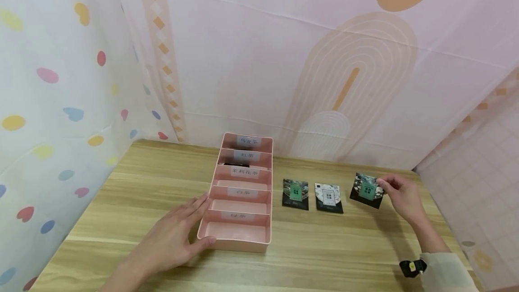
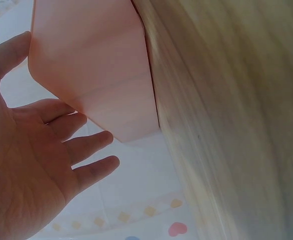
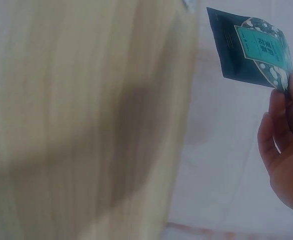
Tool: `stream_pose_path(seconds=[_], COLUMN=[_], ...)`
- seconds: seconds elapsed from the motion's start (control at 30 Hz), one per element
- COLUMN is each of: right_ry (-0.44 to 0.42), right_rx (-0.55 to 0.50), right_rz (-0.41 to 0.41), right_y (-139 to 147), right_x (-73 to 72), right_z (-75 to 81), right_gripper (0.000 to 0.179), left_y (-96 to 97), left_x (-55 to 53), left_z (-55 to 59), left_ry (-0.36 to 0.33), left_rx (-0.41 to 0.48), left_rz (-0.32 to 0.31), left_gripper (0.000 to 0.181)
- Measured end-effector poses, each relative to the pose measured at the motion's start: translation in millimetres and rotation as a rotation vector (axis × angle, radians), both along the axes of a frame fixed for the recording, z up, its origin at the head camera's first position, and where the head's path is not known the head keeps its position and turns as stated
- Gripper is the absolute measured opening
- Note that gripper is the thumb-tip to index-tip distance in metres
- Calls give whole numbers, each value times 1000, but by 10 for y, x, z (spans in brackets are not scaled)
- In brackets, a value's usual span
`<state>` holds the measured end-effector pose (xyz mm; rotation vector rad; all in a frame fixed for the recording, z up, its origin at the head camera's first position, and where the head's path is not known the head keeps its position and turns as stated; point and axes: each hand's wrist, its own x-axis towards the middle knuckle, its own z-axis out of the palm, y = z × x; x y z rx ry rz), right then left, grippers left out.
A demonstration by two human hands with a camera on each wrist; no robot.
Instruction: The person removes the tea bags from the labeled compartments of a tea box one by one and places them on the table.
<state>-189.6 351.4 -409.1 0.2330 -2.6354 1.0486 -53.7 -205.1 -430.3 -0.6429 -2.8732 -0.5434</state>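
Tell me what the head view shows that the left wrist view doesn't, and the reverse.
Only the head view: the right hand pinching a held packet, a green-labelled packet and a black-and-white packet lying on the table, and the labelled compartments inside the pink box.

Only the left wrist view: the palm side of the left hand; the head view shows its back.

Both: the left hand touching the pink box, the wooden table, and the patterned backdrop.

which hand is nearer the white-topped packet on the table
Right. The right hand is just right of the white-topped packet, pinching a green-labelled packet; the left hand is farther off to its left, touching the pink box.
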Motion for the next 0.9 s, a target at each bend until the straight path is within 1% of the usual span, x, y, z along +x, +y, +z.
stream_pose_path(seconds=[0.13, 0.3, 0.43, 0.53, 0.67, 0.8, 0.9], right_ry=[-40, -68, -85, -103, -125, -156, -150], right_rx=[4, 13, 57, 75, 61, 73, 104], right_rz=[11, 17, 9, 18, 35, 25, 20], right_y=[36, 88, 130, 147, 143, 136, 137], right_x=[-24, -55, -91, -132, -174, -205, -241], right_z=[-60, -142, -189, -221, -276, -344, -392], right_gripper=[17, 17, 20, 20, 17, 17, 16], left_y=[-12, -13, -12, -16, -19, -16, -11], left_x=[5, 2, 1, -2, -3, -2, -4], left_z=[-4, -5, -2, 1, -2, -11, -11], left_ry=[4, 1, 6, 14, 17, 16, 14], left_rx=[-3, -3, 4, 7, 5, 1, 2], left_rz=[1, -1, -3, -4, -6, -8, -5], left_gripper=[83, 83, 83, 84, 83, 82, 82])
